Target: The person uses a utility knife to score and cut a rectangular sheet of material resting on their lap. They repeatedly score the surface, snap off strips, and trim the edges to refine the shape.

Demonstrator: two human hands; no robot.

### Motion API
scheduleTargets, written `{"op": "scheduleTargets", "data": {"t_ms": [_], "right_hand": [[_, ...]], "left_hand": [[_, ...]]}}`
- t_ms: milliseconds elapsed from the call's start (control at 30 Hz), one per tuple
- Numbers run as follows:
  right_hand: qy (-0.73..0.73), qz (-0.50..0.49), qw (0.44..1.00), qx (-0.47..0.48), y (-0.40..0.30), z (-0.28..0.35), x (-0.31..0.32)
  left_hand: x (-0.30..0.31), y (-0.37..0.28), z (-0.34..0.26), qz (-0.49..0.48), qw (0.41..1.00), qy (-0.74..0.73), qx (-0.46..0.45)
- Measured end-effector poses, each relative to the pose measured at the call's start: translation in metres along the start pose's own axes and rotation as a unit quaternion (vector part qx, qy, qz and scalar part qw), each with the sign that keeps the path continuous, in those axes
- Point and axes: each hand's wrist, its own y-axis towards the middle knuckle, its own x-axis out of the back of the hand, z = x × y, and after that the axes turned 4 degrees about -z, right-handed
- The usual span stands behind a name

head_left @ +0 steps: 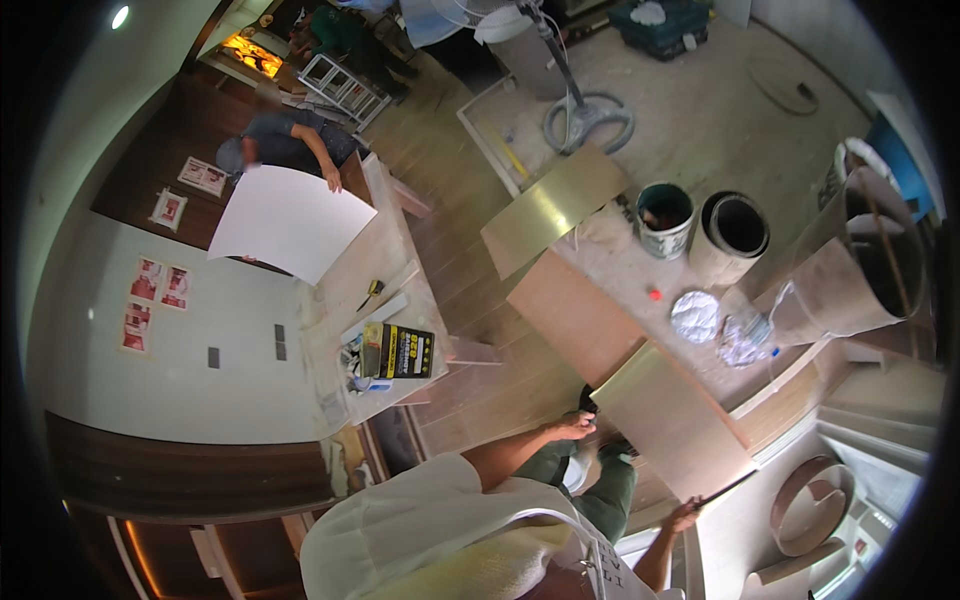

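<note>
A brushed gold-toned panel point(671, 420) lies in front of me, over a reddish-brown board point(574, 311). My right hand point(684, 516) grips a long, thin dark tool point(726, 491), perhaps a file, at the panel's near right corner. Beside the panel's left edge, my left hand point(574, 426) has its fingers curled. Whether it holds something small and dark cannot be made out. Another gold-toned sheet point(555, 210) lies past the far end of the board.
A co-worker point(300, 142) holds a white sheet point(292, 217) at a workbench point(397, 285) on the left. An adhesive can point(405, 351) and a tape measure point(375, 287) sit there. Buckets point(665, 225), foil-like bundles point(695, 316) and a fan stand point(589, 124) are beyond the board.
</note>
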Motion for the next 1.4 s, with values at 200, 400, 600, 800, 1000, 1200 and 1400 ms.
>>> {"op": "scheduleTargets", "data": {"t_ms": [200, 400, 600, 800, 1000, 1200, 1400], "right_hand": [[0.193, 0.06, 0.979, -0.014, -0.087, 0.1, 0.007], [0.435, 0.228, 0.846, -0.208, -0.073, 0.092, -0.04], [0.578, 0.264, 0.74, -0.22, -0.031, 0.125, -0.031], [0.474, 0.299, 0.816, -0.143, -0.016, 0.154, 0.002], [0.342, 0.283, 0.895, -0.057, -0.021, 0.141, 0.047], [0.336, 0.264, 0.899, -0.09, 0.009, 0.02, 0.048], [0.493, 0.183, 0.843, -0.109, 0.013, -0.084, 0.024]], "left_hand": [[0.049, -0.012, -0.056, -0.079, 0.989, 0.06, -0.108], [0.07, -0.031, -0.058, -0.02, 0.989, 0.081, -0.122], [0.074, -0.062, -0.052, -0.019, 0.966, 0.228, -0.119], [0.032, -0.061, -0.052, -0.108, 0.958, 0.219, -0.153], [-0.055, -0.05, 0.009, -0.099, 0.944, 0.263, -0.171], [-0.105, -0.111, -0.158, -0.057, 0.923, 0.253, -0.286], [-0.206, -0.209, -0.383, 0.043, 0.771, 0.243, -0.587]]}}
